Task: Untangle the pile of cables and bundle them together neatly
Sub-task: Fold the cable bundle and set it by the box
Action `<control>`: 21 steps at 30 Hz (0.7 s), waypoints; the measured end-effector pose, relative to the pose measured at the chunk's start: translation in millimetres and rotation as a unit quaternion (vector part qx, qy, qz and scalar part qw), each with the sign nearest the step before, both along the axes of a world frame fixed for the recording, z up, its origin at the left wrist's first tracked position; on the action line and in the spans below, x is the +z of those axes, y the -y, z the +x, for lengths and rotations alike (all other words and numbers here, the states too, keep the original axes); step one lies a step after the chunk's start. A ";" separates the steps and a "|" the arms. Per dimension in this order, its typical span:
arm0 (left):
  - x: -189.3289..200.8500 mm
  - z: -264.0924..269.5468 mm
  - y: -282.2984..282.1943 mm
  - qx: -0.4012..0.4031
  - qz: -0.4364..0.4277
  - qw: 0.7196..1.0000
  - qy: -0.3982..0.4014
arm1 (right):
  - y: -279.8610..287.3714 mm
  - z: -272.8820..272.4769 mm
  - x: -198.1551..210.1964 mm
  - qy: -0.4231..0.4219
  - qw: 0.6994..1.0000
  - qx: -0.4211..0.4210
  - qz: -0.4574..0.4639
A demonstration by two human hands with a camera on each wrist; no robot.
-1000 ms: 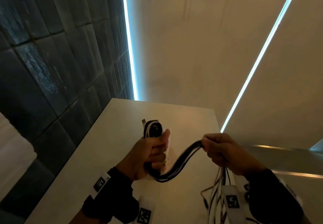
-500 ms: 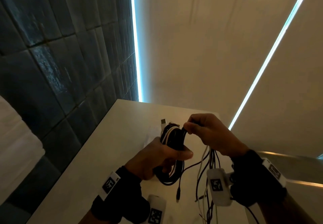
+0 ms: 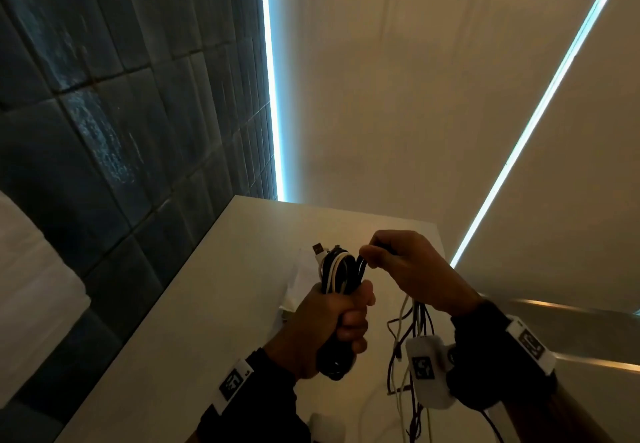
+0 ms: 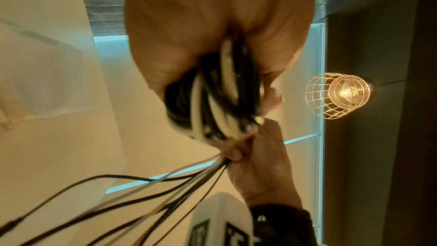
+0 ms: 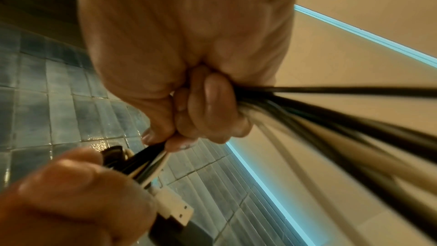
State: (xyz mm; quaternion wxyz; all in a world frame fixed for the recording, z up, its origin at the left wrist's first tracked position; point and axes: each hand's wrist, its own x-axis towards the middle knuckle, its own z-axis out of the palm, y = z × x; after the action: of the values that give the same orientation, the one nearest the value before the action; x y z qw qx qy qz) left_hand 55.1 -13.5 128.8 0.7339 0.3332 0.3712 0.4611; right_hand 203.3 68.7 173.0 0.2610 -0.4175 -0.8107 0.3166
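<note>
A folded bundle of black and white cables [image 3: 337, 271] stands up out of my left hand [image 3: 332, 321], which grips its middle in a fist above the white table [image 3: 214, 304]. A white USB plug [image 3: 318, 248] sticks out at the bundle's top. My right hand [image 3: 398, 262] pinches the same cables just right of the bundle's top loop. Their loose tails [image 3: 412, 332] hang down below the right hand. In the left wrist view the cables [image 4: 212, 100] run from my left fist to the right hand [image 4: 255, 156]. The right wrist view shows the fingers [image 5: 208, 108] curled on the strands and the plug [image 5: 175, 207].
A dark tiled wall [image 3: 121, 131] runs along the table's left side and a pale wall with lit strips [image 3: 272, 96] stands behind it. A sheet of paper [image 3: 304, 283] lies on the table behind the bundle. A caged lamp [image 4: 338, 95] shows in the left wrist view.
My right hand swung the stretched cables up and left, folding them over to the top of the bundle. My left hand closed tighter around the coil.
</note>
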 end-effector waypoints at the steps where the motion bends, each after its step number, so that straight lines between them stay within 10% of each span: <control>1: -0.7 -1.1 -1.2 0.012 -0.010 1.000 -0.009 | 0.9 0.7 -3.4 -0.008 1.000 0.005 -0.012; 11: 4.1 -49.3 -18.4 0.156 0.024 0.987 0.035 | 34.1 31.0 -70.5 -0.282 0.910 0.056 -0.298; 17: -14.6 -30.4 -23.4 0.176 0.003 0.984 -0.019 | 54.1 -0.8 -65.8 -0.262 0.956 -0.128 -0.036; 21: -18.1 -9.7 -23.2 0.149 0.015 0.988 -0.040 | 60.7 -30.0 -54.8 -0.152 0.976 -0.084 0.131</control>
State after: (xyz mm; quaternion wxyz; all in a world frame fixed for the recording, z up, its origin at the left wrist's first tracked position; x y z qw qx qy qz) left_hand 45.4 9.7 110.6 0.6363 0.3035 0.4385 0.5575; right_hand 173.4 8.0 118.2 0.4593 -0.3933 -0.7581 0.2444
